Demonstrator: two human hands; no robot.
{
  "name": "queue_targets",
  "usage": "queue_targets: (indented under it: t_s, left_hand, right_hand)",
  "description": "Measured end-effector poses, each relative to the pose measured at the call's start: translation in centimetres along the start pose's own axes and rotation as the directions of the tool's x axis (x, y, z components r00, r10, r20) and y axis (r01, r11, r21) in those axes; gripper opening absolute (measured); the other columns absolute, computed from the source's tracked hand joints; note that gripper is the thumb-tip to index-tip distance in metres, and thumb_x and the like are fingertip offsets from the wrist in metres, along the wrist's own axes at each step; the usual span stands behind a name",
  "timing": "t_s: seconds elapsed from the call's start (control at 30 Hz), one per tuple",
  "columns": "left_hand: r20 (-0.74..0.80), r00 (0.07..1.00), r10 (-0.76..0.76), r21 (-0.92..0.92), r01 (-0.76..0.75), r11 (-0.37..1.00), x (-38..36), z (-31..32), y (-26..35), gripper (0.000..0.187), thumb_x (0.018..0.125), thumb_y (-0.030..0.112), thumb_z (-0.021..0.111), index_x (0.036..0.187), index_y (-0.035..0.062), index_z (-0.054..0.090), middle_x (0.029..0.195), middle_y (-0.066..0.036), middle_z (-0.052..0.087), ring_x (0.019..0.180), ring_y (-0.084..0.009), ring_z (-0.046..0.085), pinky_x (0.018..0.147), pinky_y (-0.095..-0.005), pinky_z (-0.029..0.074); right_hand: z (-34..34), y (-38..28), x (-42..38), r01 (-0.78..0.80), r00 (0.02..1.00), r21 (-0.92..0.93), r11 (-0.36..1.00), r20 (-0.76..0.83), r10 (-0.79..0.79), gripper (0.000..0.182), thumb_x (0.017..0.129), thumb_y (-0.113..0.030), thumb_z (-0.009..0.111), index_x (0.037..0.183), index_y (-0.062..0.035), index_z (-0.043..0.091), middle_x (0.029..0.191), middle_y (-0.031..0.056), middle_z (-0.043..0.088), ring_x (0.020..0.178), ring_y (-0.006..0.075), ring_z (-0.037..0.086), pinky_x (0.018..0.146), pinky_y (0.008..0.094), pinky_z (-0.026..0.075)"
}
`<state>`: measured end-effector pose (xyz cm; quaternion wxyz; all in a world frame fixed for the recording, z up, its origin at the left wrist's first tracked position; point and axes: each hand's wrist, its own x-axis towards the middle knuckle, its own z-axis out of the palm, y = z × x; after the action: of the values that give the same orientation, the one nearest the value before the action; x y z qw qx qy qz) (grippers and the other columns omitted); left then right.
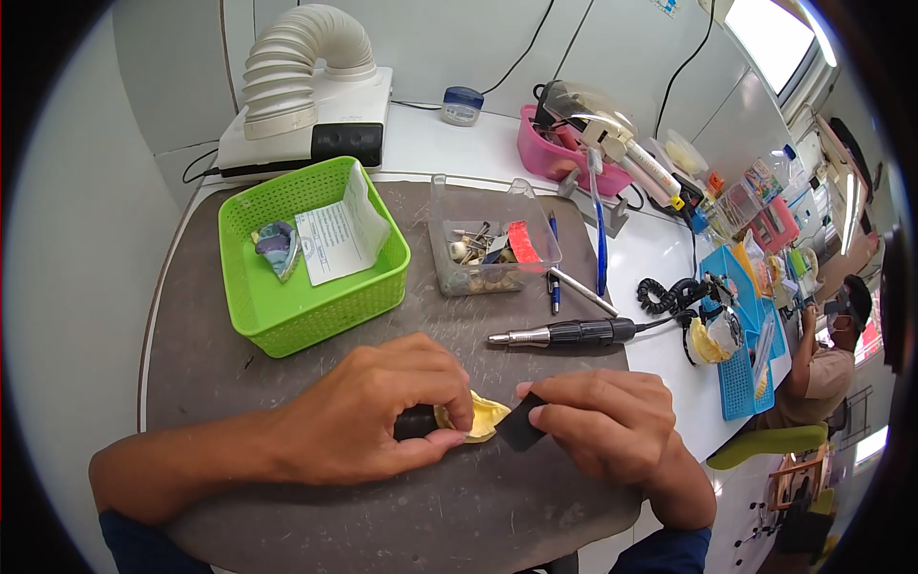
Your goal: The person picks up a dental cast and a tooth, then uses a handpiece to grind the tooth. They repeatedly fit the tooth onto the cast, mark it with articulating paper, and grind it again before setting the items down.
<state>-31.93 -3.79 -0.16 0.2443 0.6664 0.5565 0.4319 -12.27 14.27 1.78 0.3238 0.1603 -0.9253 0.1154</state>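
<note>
yellow plaster cast (481, 417) pinched in left hand (368, 416), black abrasive strip (521, 426) in right hand (602, 421)

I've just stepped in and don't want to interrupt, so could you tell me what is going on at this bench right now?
A person is working at a dark round mat. The left hand grips a yellow dental cast, and the right hand presses a small black strip against it. A rotary handpiece lies unused just beyond the hands. Further back sit a green basket with a paper slip and a clear box of small bits. Another person is seated at the far right.
</note>
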Motion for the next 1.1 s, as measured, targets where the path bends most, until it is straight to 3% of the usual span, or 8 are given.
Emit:
queue_targets:
  t_s: [0.07,0.17,0.33,0.53,0.9,0.97,1.03,1.1]
  left_hand:
    - [0.003,1.0,0.001,0.013,-0.001,1.0,0.0,0.0,0.2,0.016,0.077,0.0,0.08,0.088,0.0052,0.07,0.095,-0.004,0.072,0.105,-0.0254,0.067,0.089,-0.036,0.055]
    - [0.001,1.0,-0.015,-0.032,0.015,0.999,0.0,0.0,0.1,0.014,0.078,-0.002,0.078,0.088,0.0045,0.069,0.095,-0.004,0.072,0.105,-0.025,0.067,0.092,-0.0374,0.054]
    - [-0.056,0.99,-0.129,-0.24,0.113,0.964,-0.2,-0.3,0.0,0.011,0.085,-0.002,0.076,0.093,0.0033,0.07,0.099,-0.006,0.072,0.107,-0.0227,0.065,0.098,-0.0374,0.05]
    - [-0.041,0.958,-0.283,-0.501,0.225,0.835,-0.3,-0.1,0.1,0.012,0.088,-0.001,0.075,0.098,0.0024,0.069,0.103,-0.008,0.07,0.11,-0.0211,0.063,0.101,-0.0364,0.049]
    - [-0.087,0.952,-0.292,-0.536,0.202,0.82,-0.3,0.1,0.0,0.013,0.086,-0.006,0.074,0.096,0.0018,0.068,0.102,-0.008,0.071,0.107,-0.0199,0.065,0.096,-0.0357,0.052]
    - [-0.234,0.968,-0.092,0.098,0.118,0.988,-0.2,-0.1,0.1,0.015,0.081,-0.007,0.075,0.093,0.0015,0.07,0.097,-0.008,0.071,0.097,-0.0207,0.068,0.086,-0.0333,0.055]
    - [-0.25,0.968,0.022,0.31,0.059,0.949,-0.2,-0.1,-0.1,0.016,0.079,-0.007,0.075,0.092,0.0014,0.07,0.095,-0.009,0.071,0.093,-0.0219,0.068,0.081,-0.0334,0.055]
    - [-0.236,0.962,0.139,0.514,0.002,0.858,-0.2,0.0,-0.4,0.017,0.077,-0.007,0.076,0.091,0.0014,0.071,0.093,-0.009,0.071,0.089,-0.0232,0.069,0.076,-0.0334,0.055]
  right_hand:
    - [-1.0,0.2,0.3,-0.072,0.972,0.017,0.997,0.227,0.066,0.025,0.075,-0.009,0.073,0.1,-0.0095,0.071,0.1,0.0066,0.073,0.079,0.017,0.073,0.064,0.0286,0.059]
    - [-1.4,0.2,0.4,-0.078,0.942,-0.015,0.997,0.327,0.079,0.03,0.075,-0.009,0.075,0.104,-0.0105,0.071,0.102,0.0039,0.073,0.078,0.0168,0.072,0.063,0.0292,0.058]
    - [-2.1,0.8,0.2,-0.151,0.982,-0.104,0.983,0.098,0.161,0.029,0.078,-0.01,0.079,0.105,-0.0094,0.071,0.096,0.004,0.071,0.076,0.0197,0.07,0.061,0.0292,0.057]
    - [-2.4,1.4,-0.6,-0.309,0.834,-0.202,0.929,0.411,0.367,0.014,0.086,-0.018,0.077,0.094,-0.0097,0.069,0.085,0.0039,0.066,0.077,0.0239,0.067,0.064,0.0363,0.053]
    - [-1.9,1.2,-0.5,-0.331,0.833,-0.214,0.919,0.392,0.391,0.013,0.088,-0.019,0.074,0.093,-0.0088,0.066,0.089,0.0044,0.062,0.082,0.0233,0.066,0.063,0.0369,0.053]
    - [-2.1,1.6,-0.3,-0.328,0.839,-0.236,0.915,0.372,0.397,0.015,0.09,-0.02,0.072,0.097,-0.0078,0.066,0.095,0.0049,0.064,0.088,0.0224,0.066,0.063,0.036,0.054]
    - [-1.6,2.5,-0.2,-0.303,0.926,-0.317,0.899,0.126,0.357,0.022,0.083,-0.016,0.078,0.103,-0.0098,0.07,0.1,0.0047,0.066,0.094,0.0231,0.065,0.075,0.0369,0.053]
    - [-1.2,3.5,-0.6,-0.27,0.921,-0.329,0.905,0.185,0.342,0.026,0.083,-0.016,0.078,0.107,-0.0098,0.07,0.104,0.0051,0.067,0.099,0.0233,0.063,0.08,0.0374,0.052]
